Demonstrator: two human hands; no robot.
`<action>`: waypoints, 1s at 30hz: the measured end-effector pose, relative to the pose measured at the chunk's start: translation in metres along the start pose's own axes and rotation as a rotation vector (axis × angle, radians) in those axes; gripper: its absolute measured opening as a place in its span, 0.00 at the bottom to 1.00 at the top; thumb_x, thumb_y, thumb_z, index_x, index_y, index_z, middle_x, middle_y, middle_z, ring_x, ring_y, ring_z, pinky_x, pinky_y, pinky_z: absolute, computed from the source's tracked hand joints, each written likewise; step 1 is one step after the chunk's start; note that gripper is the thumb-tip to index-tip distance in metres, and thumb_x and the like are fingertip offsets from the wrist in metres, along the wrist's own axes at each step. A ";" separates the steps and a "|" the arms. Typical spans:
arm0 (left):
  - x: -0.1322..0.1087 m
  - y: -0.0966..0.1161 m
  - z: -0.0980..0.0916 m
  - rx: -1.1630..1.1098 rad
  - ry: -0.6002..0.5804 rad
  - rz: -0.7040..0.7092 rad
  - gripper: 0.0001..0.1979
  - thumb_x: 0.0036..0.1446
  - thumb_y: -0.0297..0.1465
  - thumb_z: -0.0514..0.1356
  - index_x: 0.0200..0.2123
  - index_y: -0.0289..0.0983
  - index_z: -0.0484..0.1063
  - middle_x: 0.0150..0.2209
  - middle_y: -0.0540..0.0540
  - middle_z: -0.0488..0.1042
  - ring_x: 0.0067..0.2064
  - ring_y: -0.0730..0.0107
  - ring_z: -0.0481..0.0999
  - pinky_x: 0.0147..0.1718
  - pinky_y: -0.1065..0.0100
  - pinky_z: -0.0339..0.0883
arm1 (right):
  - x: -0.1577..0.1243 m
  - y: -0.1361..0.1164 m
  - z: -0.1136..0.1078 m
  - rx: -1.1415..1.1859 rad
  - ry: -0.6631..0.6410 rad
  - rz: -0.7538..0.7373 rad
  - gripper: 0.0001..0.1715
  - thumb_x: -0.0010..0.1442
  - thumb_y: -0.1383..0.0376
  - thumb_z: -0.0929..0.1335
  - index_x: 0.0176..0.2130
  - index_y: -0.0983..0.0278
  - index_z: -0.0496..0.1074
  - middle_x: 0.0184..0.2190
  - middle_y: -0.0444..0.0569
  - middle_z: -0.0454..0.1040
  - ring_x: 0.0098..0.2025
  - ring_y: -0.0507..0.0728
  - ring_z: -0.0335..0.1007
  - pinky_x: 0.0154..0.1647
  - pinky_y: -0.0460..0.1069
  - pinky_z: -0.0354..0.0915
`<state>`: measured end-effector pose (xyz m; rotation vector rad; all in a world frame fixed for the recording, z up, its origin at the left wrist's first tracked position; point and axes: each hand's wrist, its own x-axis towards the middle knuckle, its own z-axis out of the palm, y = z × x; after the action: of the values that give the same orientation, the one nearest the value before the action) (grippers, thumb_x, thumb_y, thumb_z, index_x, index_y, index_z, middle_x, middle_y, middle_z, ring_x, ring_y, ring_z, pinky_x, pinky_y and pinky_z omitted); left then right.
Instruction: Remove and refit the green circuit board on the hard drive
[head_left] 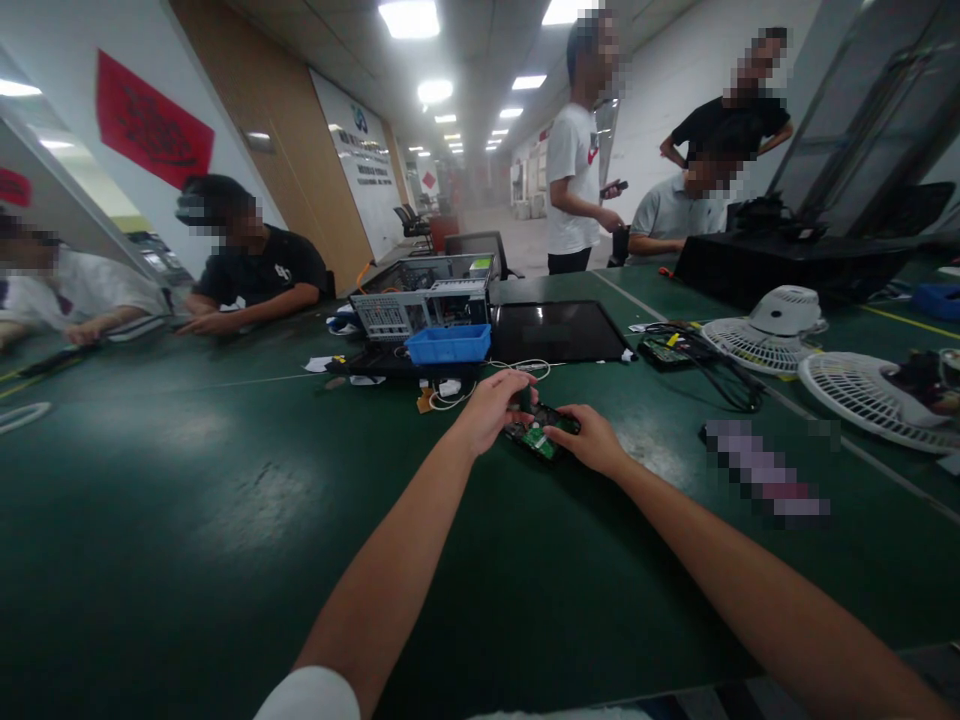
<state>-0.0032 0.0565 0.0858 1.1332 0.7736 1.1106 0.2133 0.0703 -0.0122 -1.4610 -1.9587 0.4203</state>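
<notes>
A: Where's the circuit board (537, 440)?
B: On the counter (247, 580), this side of the blue tray (450, 347) — within easy reach, prob.
A: And the grip?
B: L hand (491, 410): fingers closed round a dark upright item (524, 397), maybe a tool. R hand (591, 438) grips the board's edge — likely to steady it.

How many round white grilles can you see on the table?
2: the first grille beyond and right of the right hand, the second grille nearer the picture's right edge. Others could be hidden.
</notes>
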 end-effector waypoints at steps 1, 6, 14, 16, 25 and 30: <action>-0.001 0.000 0.001 -0.019 -0.011 -0.013 0.12 0.59 0.36 0.63 0.42 0.34 0.76 0.38 0.40 0.77 0.42 0.61 0.77 0.33 0.65 0.75 | 0.000 0.000 0.000 0.000 0.001 -0.003 0.26 0.59 0.49 0.72 0.50 0.62 0.76 0.46 0.54 0.77 0.46 0.62 0.74 0.45 0.53 0.67; 0.001 -0.006 0.004 -0.066 0.012 -0.052 0.11 0.59 0.36 0.63 0.41 0.35 0.71 0.40 0.37 0.79 0.43 0.58 0.80 0.34 0.63 0.76 | 0.000 0.000 0.001 -0.006 -0.007 -0.014 0.26 0.59 0.49 0.72 0.50 0.62 0.76 0.45 0.54 0.77 0.47 0.62 0.74 0.46 0.53 0.67; 0.009 -0.009 -0.007 0.026 0.130 0.005 0.10 0.56 0.36 0.62 0.37 0.36 0.75 0.41 0.41 0.75 0.40 0.64 0.75 0.30 0.67 0.75 | 0.000 0.000 0.000 -0.011 -0.012 -0.001 0.26 0.59 0.50 0.72 0.51 0.62 0.76 0.46 0.54 0.77 0.47 0.62 0.74 0.47 0.53 0.67; 0.009 -0.008 -0.008 0.060 0.140 0.017 0.10 0.56 0.36 0.62 0.36 0.36 0.77 0.41 0.42 0.74 0.40 0.65 0.73 0.28 0.69 0.73 | 0.000 -0.001 0.000 -0.014 -0.014 -0.003 0.25 0.60 0.50 0.72 0.51 0.62 0.76 0.46 0.54 0.77 0.47 0.61 0.73 0.46 0.53 0.67; 0.005 -0.004 -0.004 0.028 0.094 -0.009 0.11 0.58 0.36 0.60 0.39 0.35 0.76 0.36 0.41 0.76 0.38 0.63 0.77 0.31 0.66 0.74 | 0.000 -0.002 -0.001 -0.019 -0.022 0.012 0.27 0.59 0.48 0.72 0.51 0.62 0.76 0.46 0.54 0.77 0.46 0.61 0.73 0.45 0.53 0.67; 0.005 -0.005 -0.002 -0.024 0.105 -0.041 0.11 0.58 0.36 0.62 0.40 0.35 0.72 0.36 0.38 0.79 0.38 0.59 0.80 0.30 0.65 0.75 | 0.000 -0.002 -0.001 -0.013 -0.024 0.002 0.25 0.59 0.49 0.72 0.50 0.61 0.76 0.46 0.53 0.77 0.46 0.62 0.73 0.45 0.53 0.67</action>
<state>-0.0023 0.0613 0.0806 1.0407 0.8595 1.1489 0.2129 0.0697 -0.0104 -1.4725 -1.9823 0.4291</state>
